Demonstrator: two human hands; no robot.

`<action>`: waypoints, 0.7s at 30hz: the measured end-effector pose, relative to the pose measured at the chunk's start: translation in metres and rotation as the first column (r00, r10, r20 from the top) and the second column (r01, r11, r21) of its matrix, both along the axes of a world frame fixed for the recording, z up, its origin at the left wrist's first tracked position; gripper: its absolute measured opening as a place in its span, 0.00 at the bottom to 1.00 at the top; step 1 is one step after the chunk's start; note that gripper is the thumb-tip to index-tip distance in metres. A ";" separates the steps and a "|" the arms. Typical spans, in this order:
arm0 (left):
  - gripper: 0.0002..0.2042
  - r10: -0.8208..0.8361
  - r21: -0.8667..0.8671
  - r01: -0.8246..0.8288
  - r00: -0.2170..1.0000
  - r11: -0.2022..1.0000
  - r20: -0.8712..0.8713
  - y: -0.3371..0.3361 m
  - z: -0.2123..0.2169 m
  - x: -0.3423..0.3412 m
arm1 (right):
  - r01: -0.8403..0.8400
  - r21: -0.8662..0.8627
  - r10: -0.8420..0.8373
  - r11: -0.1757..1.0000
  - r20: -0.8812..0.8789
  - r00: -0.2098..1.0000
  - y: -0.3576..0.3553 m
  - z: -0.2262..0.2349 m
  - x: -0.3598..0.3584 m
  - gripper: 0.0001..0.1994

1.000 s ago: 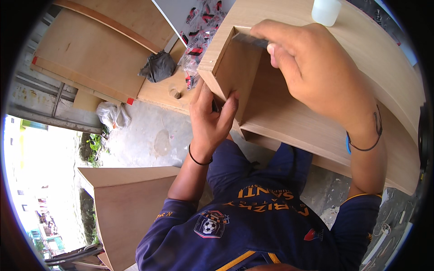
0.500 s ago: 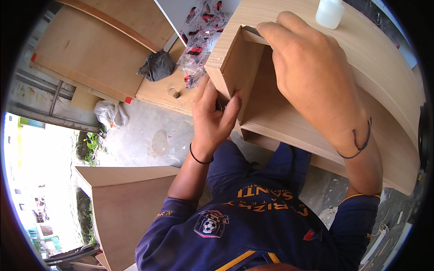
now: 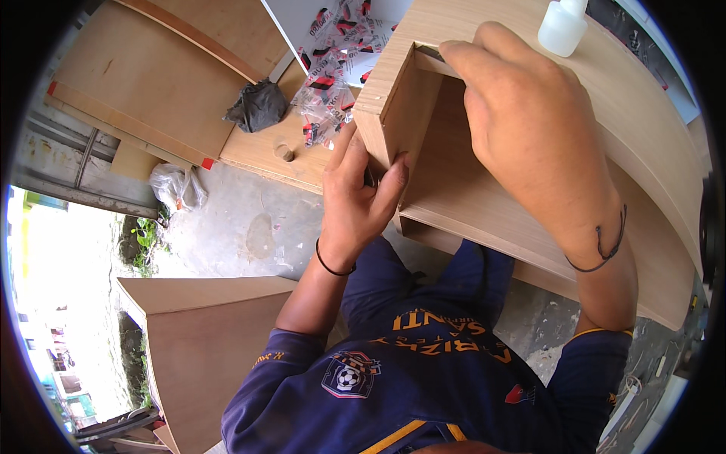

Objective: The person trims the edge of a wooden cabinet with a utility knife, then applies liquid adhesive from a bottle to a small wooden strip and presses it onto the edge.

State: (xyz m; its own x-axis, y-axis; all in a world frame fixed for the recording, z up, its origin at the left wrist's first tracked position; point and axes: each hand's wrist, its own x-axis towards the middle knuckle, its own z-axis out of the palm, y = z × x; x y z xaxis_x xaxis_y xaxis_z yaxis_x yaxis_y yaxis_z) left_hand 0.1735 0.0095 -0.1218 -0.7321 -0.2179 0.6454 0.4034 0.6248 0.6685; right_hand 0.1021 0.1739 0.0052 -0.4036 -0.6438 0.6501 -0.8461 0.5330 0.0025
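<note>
One whitish bottle (image 3: 563,30) atop open-fronted cabinet (image 3: 461,19), left hand (image 3: 355,193) pinching side panel (image 3: 410,106), right hand (image 3: 533,125) at cabinet's edge, hold unclear

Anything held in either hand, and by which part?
Left hand grips the wooden cabinet by the near edge of its end panel. Right hand: cannot tell; its fingers' ends are hidden.

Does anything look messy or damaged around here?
A little. Along the edge of the wooden cabinet near the left hand runs a dark, uneven line, possibly chipping. Crumpled plastic wrap lies loosely beyond it, and the floor has a darker patch, perhaps a stain.
</note>
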 end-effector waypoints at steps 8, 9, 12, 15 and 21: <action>0.21 -0.003 -0.009 0.003 1.000 1.000 -0.008 0.001 0.003 0.001 | -0.016 0.034 0.015 0.999 0.033 0.999 0.000 0.003 -0.003 0.12; 0.21 -0.001 -0.011 0.000 1.000 1.000 -0.010 0.001 0.003 0.001 | -0.037 0.034 0.035 0.999 0.059 0.998 0.001 0.005 -0.006 0.11; 0.20 -0.015 0.002 0.015 1.000 1.000 -0.020 0.002 0.003 -0.001 | -0.218 -0.002 0.214 0.976 0.198 0.957 0.010 0.012 -0.019 0.11; 0.19 0.002 -0.026 -0.003 0.999 1.000 -0.049 0.001 0.002 -0.002 | -0.207 -0.042 0.212 0.977 0.196 0.958 0.012 0.008 -0.018 0.11; 0.18 0.005 -0.026 -0.006 1.000 1.000 -0.023 0.001 0.003 0.000 | -0.014 0.002 0.013 1.000 0.019 1.000 0.002 0.001 -0.005 0.11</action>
State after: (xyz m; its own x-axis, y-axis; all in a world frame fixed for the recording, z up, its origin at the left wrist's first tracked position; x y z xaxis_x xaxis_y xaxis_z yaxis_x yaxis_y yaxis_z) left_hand 0.1730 0.0105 -0.1183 -0.7157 -0.2050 0.6676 0.4148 0.6442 0.6426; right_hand 0.0970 0.1758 0.0066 -0.4073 -0.6504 0.6411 -0.8532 0.5215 -0.0130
